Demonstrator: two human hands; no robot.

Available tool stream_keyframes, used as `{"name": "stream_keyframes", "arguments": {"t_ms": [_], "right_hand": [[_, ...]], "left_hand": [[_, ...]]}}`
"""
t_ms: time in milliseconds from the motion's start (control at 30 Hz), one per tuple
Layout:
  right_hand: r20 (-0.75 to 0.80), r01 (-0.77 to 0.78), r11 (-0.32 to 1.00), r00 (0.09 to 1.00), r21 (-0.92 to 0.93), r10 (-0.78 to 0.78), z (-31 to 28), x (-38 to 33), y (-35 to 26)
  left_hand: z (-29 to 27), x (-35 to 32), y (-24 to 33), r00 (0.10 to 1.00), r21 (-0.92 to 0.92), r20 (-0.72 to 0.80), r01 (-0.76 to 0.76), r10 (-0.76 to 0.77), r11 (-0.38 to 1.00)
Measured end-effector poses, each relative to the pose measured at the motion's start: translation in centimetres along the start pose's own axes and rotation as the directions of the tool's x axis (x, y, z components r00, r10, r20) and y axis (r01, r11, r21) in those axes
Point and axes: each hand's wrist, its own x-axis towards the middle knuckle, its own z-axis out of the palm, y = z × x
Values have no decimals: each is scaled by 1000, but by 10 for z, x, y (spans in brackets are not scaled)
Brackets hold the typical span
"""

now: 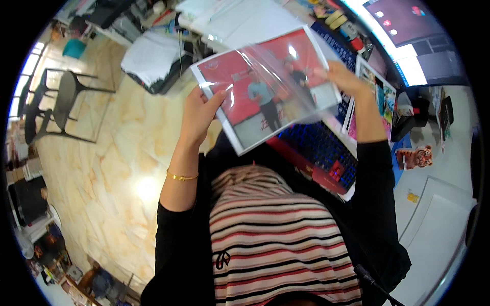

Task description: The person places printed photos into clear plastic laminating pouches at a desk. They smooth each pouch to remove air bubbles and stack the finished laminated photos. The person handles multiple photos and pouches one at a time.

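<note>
Nearest, the left hand (198, 109) is gripping the lower left edge of a large printed photo (245, 92), thumb pressing on the front and fingers curling behind it. The print is being held up in the air, tilted, above a keyboard (319, 148) with blue-lit keys that is lying along the near edge of the desk (439, 229).

Farther off, the right hand (344, 76) is pinching the far right edge of a clear plastic film (291, 86) lying over the photo, fingers closed on it.

By the look of it, the sheet and film are being fitted together or parted; the next move probably calls for keeping the left grip steady while the right guides the film along evenly, avoiding creases.
</note>
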Motion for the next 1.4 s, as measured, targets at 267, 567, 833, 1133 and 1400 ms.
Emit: {"name": "stream_keyframes", "arguments": {"t_ms": [267,567,833,1133,1400], "right_hand": [[-308,195,501,939,843,152,108,-95,8],[-665,603,297,721,740,194,153,-107,-14],[-827,769,358,561,529,15,131,-150,-71],[-696,578,575,718,579,-21,95,-107,-53],[-542,353,726,840,590,33,76,-57,-15]], "left_hand": [[-7,53,11,865,-704,496,349,76,619],[65,22,23,801,-872,470,357,371,334],[123,-22,73,736,-573,605,138,303,808],[122,-1,35,724,-630,668,427,173,648],[122,-2,-13,515,-237,812,721,-275,651]]}}
